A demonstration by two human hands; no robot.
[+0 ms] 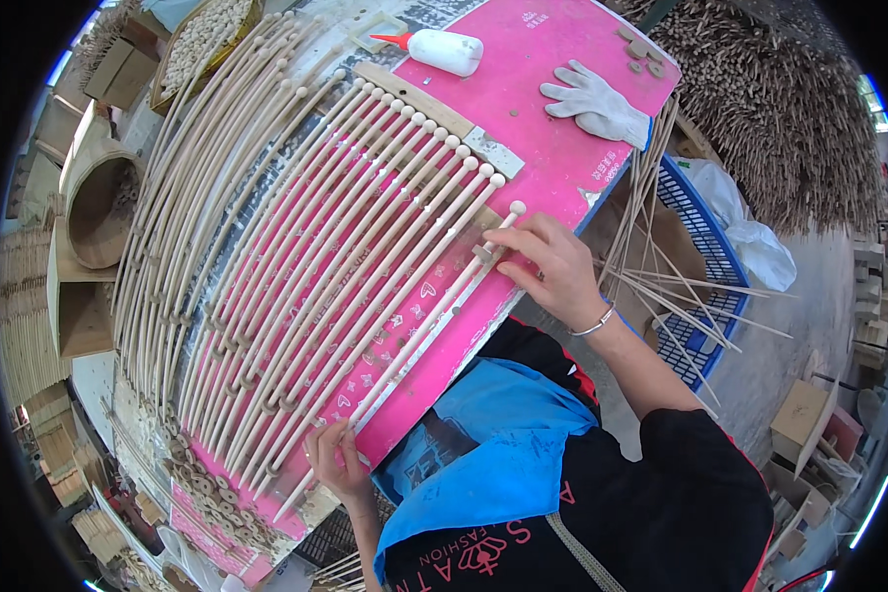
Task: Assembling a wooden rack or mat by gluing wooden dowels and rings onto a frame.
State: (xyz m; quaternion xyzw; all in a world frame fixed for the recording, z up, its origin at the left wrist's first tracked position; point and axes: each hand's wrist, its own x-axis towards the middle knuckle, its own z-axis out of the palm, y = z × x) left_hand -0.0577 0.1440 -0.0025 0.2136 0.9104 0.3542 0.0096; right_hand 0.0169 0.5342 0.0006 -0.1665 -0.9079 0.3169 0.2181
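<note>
Across the near edge of the pink table lies a thin wooden stick [426, 326] with a round ball at its far end. My right hand [553, 264] is closed in a pinch by that ball end, thumb and forefinger on a small wooden ring [484, 253] around the stick. At the stick's lower end my left hand [335, 460] has its fingers curled and pressed together on the tip. Beside it, a row of similar ball-ended sticks [365, 222] lies side by side, several with rings partway down. Their ball ends line up near a wooden strip [414, 99].
A white glue bottle [446, 52] with a red tip and a white glove [598, 105] lie at the far side. Loose wooden rings [217, 508] are heaped at lower left. A blue basket [705, 247] with thin sticks stands right of the table. A tray of wooden balls [207, 44] sits far left.
</note>
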